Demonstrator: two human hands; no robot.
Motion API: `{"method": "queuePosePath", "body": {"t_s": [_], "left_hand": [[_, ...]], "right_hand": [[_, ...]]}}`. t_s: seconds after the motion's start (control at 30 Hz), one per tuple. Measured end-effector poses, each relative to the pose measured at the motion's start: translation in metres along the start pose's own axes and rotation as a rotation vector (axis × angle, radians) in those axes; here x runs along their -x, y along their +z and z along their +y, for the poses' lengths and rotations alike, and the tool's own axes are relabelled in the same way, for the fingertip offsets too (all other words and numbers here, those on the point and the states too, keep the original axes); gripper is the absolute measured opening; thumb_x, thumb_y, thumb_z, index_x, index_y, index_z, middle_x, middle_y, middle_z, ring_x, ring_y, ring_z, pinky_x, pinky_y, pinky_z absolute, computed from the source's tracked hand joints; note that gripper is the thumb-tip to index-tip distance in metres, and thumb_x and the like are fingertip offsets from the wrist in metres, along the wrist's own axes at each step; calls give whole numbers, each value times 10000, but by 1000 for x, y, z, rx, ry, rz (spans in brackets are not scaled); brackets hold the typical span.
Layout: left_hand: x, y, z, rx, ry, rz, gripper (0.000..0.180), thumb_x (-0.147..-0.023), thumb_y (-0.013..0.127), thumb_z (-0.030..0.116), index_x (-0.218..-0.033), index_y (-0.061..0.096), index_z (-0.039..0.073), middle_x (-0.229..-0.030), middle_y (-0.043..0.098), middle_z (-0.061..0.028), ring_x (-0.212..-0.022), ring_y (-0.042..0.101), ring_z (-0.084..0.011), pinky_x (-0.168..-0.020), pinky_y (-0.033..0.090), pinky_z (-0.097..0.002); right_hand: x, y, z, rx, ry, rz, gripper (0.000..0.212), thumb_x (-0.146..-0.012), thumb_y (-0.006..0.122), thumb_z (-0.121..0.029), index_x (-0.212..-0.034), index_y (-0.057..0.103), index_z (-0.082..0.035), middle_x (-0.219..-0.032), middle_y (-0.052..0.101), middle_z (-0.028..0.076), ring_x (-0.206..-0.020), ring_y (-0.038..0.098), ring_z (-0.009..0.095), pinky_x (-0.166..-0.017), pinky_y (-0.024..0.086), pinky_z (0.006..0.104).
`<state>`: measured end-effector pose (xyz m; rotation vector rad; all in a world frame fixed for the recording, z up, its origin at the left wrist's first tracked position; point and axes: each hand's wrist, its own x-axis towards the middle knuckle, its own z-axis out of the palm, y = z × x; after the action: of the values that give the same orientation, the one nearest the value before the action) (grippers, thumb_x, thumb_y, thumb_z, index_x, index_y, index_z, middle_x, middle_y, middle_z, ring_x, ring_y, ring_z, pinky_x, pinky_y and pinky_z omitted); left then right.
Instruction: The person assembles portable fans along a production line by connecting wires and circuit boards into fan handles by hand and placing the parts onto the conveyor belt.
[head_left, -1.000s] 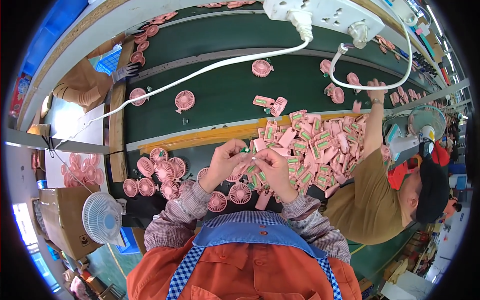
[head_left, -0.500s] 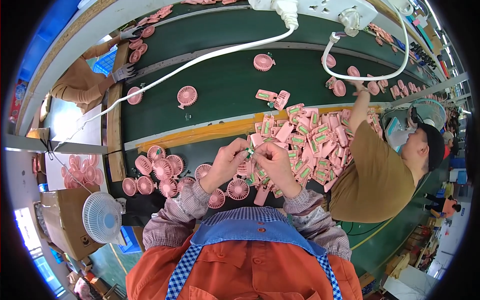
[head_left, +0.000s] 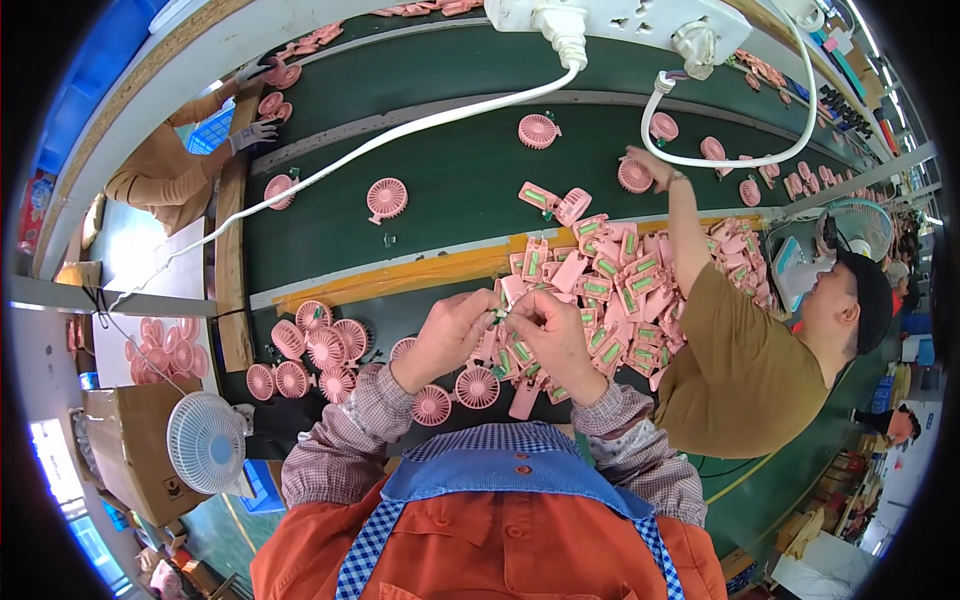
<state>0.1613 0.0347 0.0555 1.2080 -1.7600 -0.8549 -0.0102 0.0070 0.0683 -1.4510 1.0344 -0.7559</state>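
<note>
My left hand [head_left: 447,335] and my right hand [head_left: 553,333] meet over the dark green bench [head_left: 400,310], fingertips pinched together on a small pink fan part with a green strip [head_left: 503,316]. A heap of pink fan handles with green inserts [head_left: 620,280] lies just right of my hands. Round pink fan heads [head_left: 318,350] cluster to the left, and a few more fan heads [head_left: 477,387] lie right below my hands.
A green conveyor belt [head_left: 450,180] carries scattered pink fan heads [head_left: 386,197]. A person in a brown shirt [head_left: 740,370] on my right reaches an arm [head_left: 685,225] onto the belt. White cables [head_left: 400,135] hang across. A white desk fan [head_left: 205,440] and a cardboard box [head_left: 125,450] sit lower left.
My hands stay together on the small part, shifting only slightly. The person on the right has leaned further in, arm still stretched to the belt.
</note>
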Motion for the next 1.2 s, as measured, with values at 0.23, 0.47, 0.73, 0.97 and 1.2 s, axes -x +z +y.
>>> {"method": "queuePosePath", "body": {"t_s": [0.23,0.47,0.73,0.97,1.2], "left_hand": [[-1,-4,7,-9,-1,-173,130,-786,563,28,-901,504,11,-718,543,-168,-667,565,-365,-578,451,-419],[-5,10,3,-9,-33,-107,82,-784,556,2,-859,526,18,-690,548,-161,-612,562,-334,-542,442,-356],[-16,36,-54,208,-317,-145,81,-807,568,26,-860,508,8,-652,534,-162,-564,553,-286,-528,436,-342],[-80,33,-123,299,-335,58,50,-858,489,27,-846,522,-9,-650,501,-25,-584,514,-119,-536,459,-284],[-175,35,-203,693,-468,316,57,-852,502,51,-866,544,16,-696,555,-30,-586,551,-112,-536,450,-238]], "right_hand": [[1,-11,4,-88,76,-142,76,-792,598,50,-794,534,7,-683,596,28,-587,538,60,-518,430,193],[-3,-12,19,-143,119,-132,70,-781,567,67,-815,519,29,-671,600,58,-567,582,99,-494,463,223],[-24,-7,71,-110,101,10,65,-794,561,51,-773,505,24,-636,582,59,-562,566,112,-508,437,235],[-39,-29,139,59,-54,395,193,-763,594,27,-950,597,-19,-830,569,39,-643,510,91,-564,415,209],[-14,-59,175,-23,226,395,107,-806,586,9,-910,605,-5,-698,515,-14,-637,493,47,-548,426,209]]}}
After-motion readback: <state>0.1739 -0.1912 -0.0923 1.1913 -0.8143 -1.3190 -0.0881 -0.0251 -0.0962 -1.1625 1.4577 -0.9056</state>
